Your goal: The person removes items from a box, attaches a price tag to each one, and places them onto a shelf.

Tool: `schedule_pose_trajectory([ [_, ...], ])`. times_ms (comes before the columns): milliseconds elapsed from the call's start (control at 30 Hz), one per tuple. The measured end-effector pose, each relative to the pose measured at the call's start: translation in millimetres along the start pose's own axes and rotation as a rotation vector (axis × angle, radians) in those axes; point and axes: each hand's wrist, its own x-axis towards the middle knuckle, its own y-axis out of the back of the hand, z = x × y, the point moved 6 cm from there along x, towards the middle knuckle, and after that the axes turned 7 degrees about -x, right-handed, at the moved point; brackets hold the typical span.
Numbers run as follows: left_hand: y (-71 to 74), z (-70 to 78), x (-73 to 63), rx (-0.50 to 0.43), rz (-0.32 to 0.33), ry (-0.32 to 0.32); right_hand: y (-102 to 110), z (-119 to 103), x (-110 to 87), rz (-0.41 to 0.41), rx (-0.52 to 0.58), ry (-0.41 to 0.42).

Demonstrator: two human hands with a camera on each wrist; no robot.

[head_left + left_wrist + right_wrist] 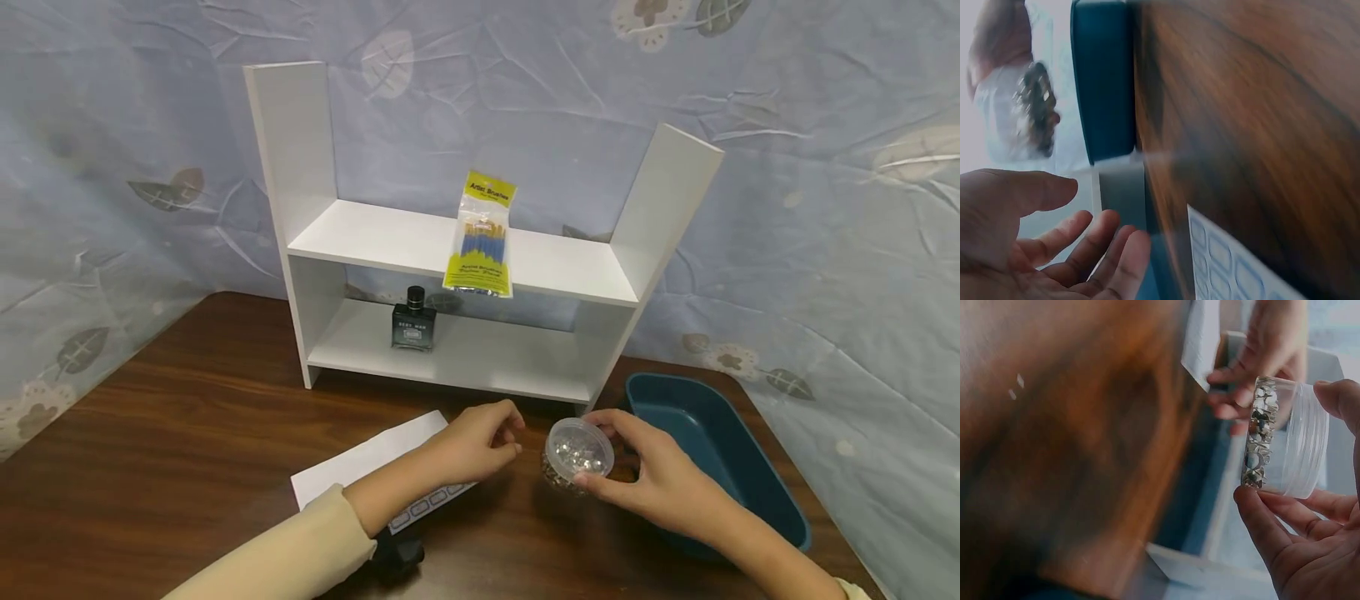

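A round clear plastic jar with a translucent lid is pinched between the thumb and fingers of my right hand. Small shiny metal pieces lie along the bottom of the jar, seen through its wall in the right wrist view. My left hand hovers to the left of the jar, over a white printed sheet, with loosely bent fingers and nothing in them. The left wrist view shows its thumb and fingers apart, the jar beyond them.
A teal bin stands right of my right hand. Behind is a white shelf unit; a pack of artist brushes leans over its upper board, and a dark perfume bottle stands below. A small black object lies near my left sleeve.
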Motion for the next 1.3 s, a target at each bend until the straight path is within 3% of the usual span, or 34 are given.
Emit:
schedule_pose_trajectory([
  [200, 16.7, -10.6, -10.7, 0.043, 0.013, 0.055, -28, -7, -3.4, -0.034, 0.028, 0.055],
  [633, 48.8, -37.9, -39.2, 0.298, 0.072, 0.311, -62, -14, -3.3, -0.073, 0.071, 0.106],
  [900, 63.8, -47.7, -50.6, 0.466, 0.086, 0.389, -73, -19, -1.1, -0.103, 0.087, 0.094],
  [1067, 69.4, -53.9, -53.7, 0.506, 0.092, 0.437, -77, -23, 1.1, -0.108, 0.076, 0.094],
  [1300, 73.8, -59.1, -54.6, 0.523, 0.082, 0.478, -82, -26, 3.4, -0.155, 0.069, 0.034],
])
